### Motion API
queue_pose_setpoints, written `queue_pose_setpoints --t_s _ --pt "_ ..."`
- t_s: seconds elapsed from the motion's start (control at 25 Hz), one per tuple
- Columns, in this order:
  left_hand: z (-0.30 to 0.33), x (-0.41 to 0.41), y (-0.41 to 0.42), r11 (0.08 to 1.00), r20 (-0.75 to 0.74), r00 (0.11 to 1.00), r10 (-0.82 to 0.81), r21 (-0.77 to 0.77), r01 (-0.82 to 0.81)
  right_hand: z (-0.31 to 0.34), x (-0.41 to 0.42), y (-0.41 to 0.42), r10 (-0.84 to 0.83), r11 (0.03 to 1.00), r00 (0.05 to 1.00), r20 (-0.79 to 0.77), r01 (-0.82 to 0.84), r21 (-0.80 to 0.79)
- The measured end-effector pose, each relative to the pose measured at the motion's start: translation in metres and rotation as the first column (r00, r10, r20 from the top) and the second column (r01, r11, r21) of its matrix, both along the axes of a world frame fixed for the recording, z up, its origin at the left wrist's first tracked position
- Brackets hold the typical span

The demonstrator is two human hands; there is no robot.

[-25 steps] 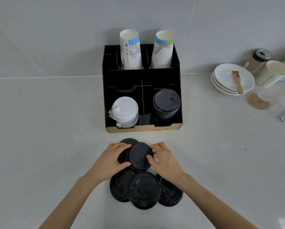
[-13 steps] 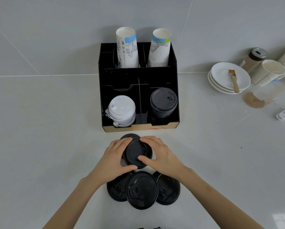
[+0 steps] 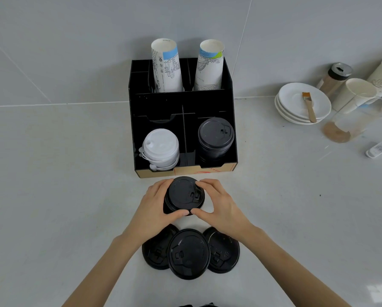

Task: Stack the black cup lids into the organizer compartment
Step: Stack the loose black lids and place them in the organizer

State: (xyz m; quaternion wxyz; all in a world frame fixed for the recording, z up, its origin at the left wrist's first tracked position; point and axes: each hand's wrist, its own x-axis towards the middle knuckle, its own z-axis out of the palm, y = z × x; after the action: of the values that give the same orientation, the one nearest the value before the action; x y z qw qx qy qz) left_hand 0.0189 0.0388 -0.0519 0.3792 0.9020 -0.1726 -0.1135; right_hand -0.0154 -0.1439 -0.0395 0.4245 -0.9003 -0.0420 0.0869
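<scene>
A small stack of black cup lids (image 3: pixel 184 193) sits just in front of the black organizer (image 3: pixel 159 107). My left hand (image 3: pixel 155 204) and my right hand (image 3: pixel 218 202) cup this stack from both sides, thumbs meeting at its near edge. Three more black lids (image 3: pixel 189 253) lie overlapping on the counter nearer to me. The organizer's front right compartment holds a tall stack of black lids (image 3: pixel 215 138). Its front left compartment holds white lids (image 3: pixel 160 148).
Two paper cup stacks (image 3: pixel 166 65) stand in the organizer's back row. To the right are white saucers (image 3: pixel 296 100) with a small brush (image 3: pixel 308 105), a shaker jar (image 3: pixel 335 78), paper cups (image 3: pixel 354 94), a tipped clear cup (image 3: pixel 349 122) and a small white device (image 3: pixel 377 149).
Both hands slid the held lid away from me onto the lid nearest the organizer, forming one stack. The three near lids stayed put.
</scene>
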Motion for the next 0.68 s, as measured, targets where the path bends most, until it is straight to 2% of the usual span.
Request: queue_pose_setpoints --t_s 0.24,0.48,0.68 --pt "0.016 0.012 -0.010 0.998 -0.029 0.999 -0.033 -0.061 0.031 0.020 0.012 -0.019 -0.015 1.000 0.996 0.084 0.015 -0.003" --pt "0.038 0.038 -0.038 0.997 0.071 0.996 -0.055 -0.053 0.059 0.044 0.031 -0.043 -0.052 0.998 0.985 0.167 0.058 -0.027" --pt "0.050 0.066 -0.060 1.000 0.146 0.989 -0.009 -0.023 0.012 0.060 0.057 -0.061 -0.068 0.995 0.974 0.216 0.083 -0.057"
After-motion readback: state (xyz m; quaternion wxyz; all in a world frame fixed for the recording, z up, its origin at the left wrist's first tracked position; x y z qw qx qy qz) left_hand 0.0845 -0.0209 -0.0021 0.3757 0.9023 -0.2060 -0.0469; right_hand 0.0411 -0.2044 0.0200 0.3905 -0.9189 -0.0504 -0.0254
